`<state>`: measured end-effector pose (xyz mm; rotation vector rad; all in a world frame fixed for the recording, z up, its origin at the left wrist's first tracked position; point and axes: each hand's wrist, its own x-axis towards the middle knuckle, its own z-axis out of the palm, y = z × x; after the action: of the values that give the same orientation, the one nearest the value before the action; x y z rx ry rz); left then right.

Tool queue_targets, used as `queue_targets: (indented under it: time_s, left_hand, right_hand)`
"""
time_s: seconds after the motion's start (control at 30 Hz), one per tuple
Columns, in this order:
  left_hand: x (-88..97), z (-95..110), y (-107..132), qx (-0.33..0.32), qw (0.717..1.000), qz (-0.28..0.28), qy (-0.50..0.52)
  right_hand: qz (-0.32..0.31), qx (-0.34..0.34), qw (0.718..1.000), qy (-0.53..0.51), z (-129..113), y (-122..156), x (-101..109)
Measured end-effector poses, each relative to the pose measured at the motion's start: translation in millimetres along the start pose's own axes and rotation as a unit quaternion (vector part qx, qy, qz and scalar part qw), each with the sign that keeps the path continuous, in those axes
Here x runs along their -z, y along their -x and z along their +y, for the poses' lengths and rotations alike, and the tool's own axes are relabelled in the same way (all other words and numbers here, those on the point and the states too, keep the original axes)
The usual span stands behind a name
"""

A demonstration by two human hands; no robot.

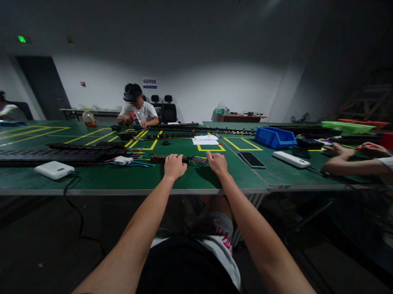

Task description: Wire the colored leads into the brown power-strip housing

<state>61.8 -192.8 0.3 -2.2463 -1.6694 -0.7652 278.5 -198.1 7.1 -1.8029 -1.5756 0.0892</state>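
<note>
A dark, narrow strip (157, 158) with gold-looking edges lies on the green table, and coloured wires (196, 159) come out of its right end. My left hand (175, 165) is closed over this strip and hides its middle. At the free ends of the wires, my right hand (217, 162) has its thumb and forefinger pinched together on them; the exact grip is too small to make out. Left of the strip, a white connector (122, 160) with blue and red wires sits at the end of long black strips (67, 152).
A phone (251, 160), a white power bank (290, 159) and a blue bin (275, 137) are to the right. White papers (205, 140) lie ahead. Another white power bank (54, 170) with a cable lies left. Co-workers sit opposite (139, 109), at far left, and on the right.
</note>
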Motion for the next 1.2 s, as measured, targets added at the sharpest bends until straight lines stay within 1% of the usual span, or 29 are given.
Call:
queue_targets:
  time_s: [0.07, 0.1, 0.23, 0.27, 0.3, 0.37, 0.43, 0.6, 0.77, 0.83, 0.93, 0.97, 1.0, 1.13, 1.2]
  left_hand:
    - [-0.9, -0.6, -0.3, -0.001, 1.0, 0.002, 0.001]
    - [-1.1, -0.8, -0.3, -0.001, 1.0, 0.002, 0.001]
    - [-0.6, -0.5, 0.1, -0.005, 1.0, 0.001, 0.003]
    - [-0.2, -0.3, 0.3, -0.005, 1.0, 0.001, 0.003]
    - [0.4, -0.2, 0.4, -0.005, 1.0, 0.0, 0.004]
    - [1.4, 0.1, 0.5, -0.005, 1.0, -0.001, 0.004]
    - [2.0, 0.0, 0.4, -0.004, 1.0, -0.003, 0.004]
    - [1.9, -0.6, -0.1, -0.003, 1.0, -0.007, 0.006]
    - [1.4, -0.3, 0.0, -0.004, 1.0, -0.005, 0.007]
    - [1.6, 0.2, 0.1, -0.002, 1.0, -0.003, 0.005]
    - [2.2, 1.0, 0.5, 0.0, 1.0, -0.002, 0.003]
    - [2.5, 1.1, 0.5, 0.0, 1.0, -0.003, 0.002]
    - [2.9, 1.2, 0.6, 0.0, 1.0, -0.004, 0.002]
    - [4.2, 1.1, 0.6, -0.002, 1.0, -0.009, 0.003]
    - [4.8, 1.0, 0.6, -0.002, 1.0, -0.011, 0.004]
  right_hand:
    - [-0.03, 0.0, 1.0, 0.007, 0.4, -0.4, -1.2]
    - [-0.032, 0.0, 0.999, 0.006, 0.6, -0.5, -1.3]
    - [0.022, -0.029, 0.999, -0.001, 1.4, -0.4, 0.4]
    - [0.027, -0.039, 0.999, 0.001, 1.6, -0.3, 0.9]
    - [0.021, -0.049, 0.999, 0.005, 1.7, -0.2, 1.2]
    - [-0.012, -0.061, 0.998, 0.019, 2.0, 0.2, 1.6]
    - [-0.035, -0.063, 0.997, 0.03, 1.9, 0.5, 1.8]
    - [-0.012, -0.023, 0.999, 0.02, 0.9, -0.4, 1.5]
    - [-0.085, -0.025, 0.995, 0.036, 0.1, 0.0, 0.1]
    - [-0.073, -0.024, 0.996, 0.036, -0.6, 0.5, 1.1]
    - [-0.01, -0.039, 0.999, 0.035, -1.8, 0.9, 3.7]
    - [0.001, -0.047, 0.998, 0.037, -2.1, 1.1, 4.5]
    - [0.001, -0.054, 0.998, 0.04, -2.3, 1.2, 5.0]
    - [-0.042, -0.061, 0.996, 0.051, -2.3, 1.7, 5.1]
    - [-0.026, -0.057, 0.997, 0.045, -2.0, 1.5, 4.7]
